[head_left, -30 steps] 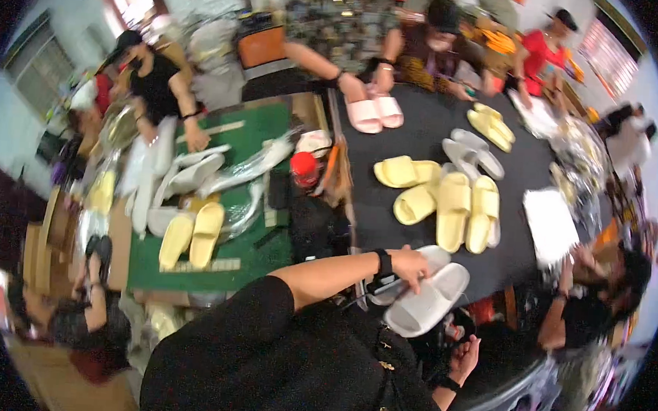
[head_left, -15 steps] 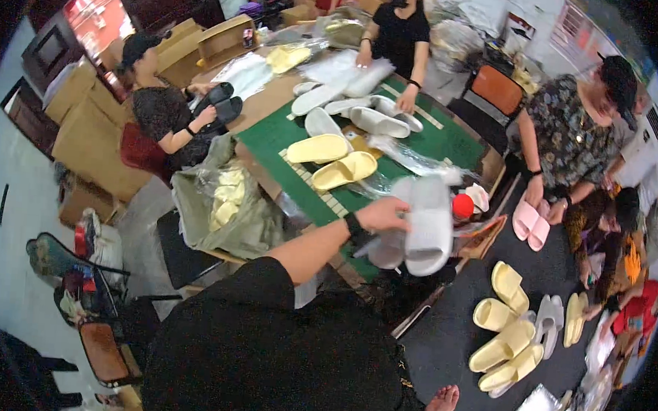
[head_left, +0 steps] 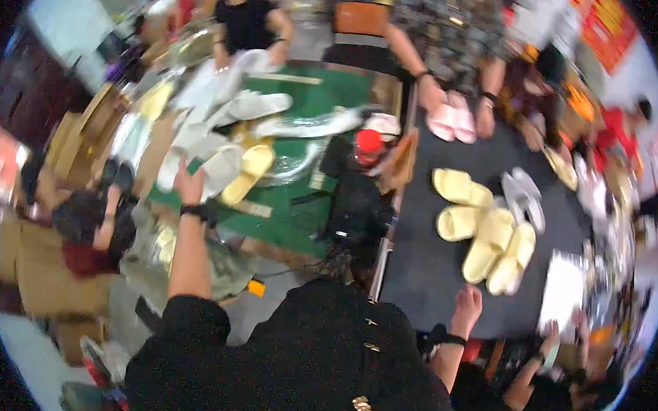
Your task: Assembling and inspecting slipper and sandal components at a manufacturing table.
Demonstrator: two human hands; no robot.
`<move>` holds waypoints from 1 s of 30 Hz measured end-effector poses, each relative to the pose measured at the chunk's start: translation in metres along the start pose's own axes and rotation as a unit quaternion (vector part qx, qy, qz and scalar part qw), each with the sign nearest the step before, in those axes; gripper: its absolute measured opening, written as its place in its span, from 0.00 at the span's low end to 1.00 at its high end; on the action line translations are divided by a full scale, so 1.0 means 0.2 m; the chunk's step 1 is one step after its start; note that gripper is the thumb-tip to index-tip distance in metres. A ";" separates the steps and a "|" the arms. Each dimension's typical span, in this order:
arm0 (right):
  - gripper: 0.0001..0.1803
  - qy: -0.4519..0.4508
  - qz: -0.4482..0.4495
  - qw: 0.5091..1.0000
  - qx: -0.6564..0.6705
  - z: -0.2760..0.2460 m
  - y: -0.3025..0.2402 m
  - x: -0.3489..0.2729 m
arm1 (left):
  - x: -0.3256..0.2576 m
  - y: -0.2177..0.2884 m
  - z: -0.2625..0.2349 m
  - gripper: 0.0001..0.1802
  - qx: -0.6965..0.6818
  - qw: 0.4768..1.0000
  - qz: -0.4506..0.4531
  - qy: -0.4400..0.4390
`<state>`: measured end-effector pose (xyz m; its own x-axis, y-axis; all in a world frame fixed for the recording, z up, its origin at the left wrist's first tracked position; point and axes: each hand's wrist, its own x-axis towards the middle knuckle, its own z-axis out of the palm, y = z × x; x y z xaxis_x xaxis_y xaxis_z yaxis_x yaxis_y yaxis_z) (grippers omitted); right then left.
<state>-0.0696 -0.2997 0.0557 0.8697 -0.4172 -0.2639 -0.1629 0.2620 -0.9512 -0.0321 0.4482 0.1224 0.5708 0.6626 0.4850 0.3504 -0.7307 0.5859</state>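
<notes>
My left hand is at the left end of the green table mat, blurred, among grey slippers. Green shows between its finger and thumb, which look apart. One grey slipper lies just right of it, and another is on its left; whether the hand touches them is unclear. Beside these a yellow slipper rests on the mat. My right hand hovers by the near part of the black table, fingers curled together with nothing visible in them. Just beyond it are several yellow slippers.
Grey slippers lie farther back on the black table. Across it, a person's hands hold pink slippers. A red-capped container stands by the mat's right edge. Clear plastic wrapping lies on the mat; cartons are at left.
My view has turned right. My left hand has carried the grey slippers left to beside the yellow one. My right hand has come into view over the black table.
</notes>
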 end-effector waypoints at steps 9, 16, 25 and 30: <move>0.11 -0.005 -0.086 0.939 0.332 -0.09 -0.16 0.39 | -0.62 0.41 0.58 0.11 -0.221 0.882 -0.082 -0.408; 0.08 0.044 0.002 0.947 0.319 0.08 -0.20 0.81 | -0.74 0.59 0.59 0.12 -0.275 0.835 -0.057 -0.473; 0.02 0.117 -0.090 0.988 0.051 0.05 -0.10 0.87 | -0.74 0.79 0.41 0.10 -0.239 0.850 -0.025 -0.469; 0.02 -0.058 -0.030 0.995 -0.073 0.06 -0.07 0.50 | -0.81 0.78 0.49 0.10 -0.252 0.840 -0.003 -0.481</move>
<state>0.0252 -0.3352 0.0441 0.9265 -0.3229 -0.1930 -0.1673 0.1059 -0.9802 0.0036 0.2101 0.0718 0.9908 0.0504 -0.1253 0.1350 -0.4052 0.9042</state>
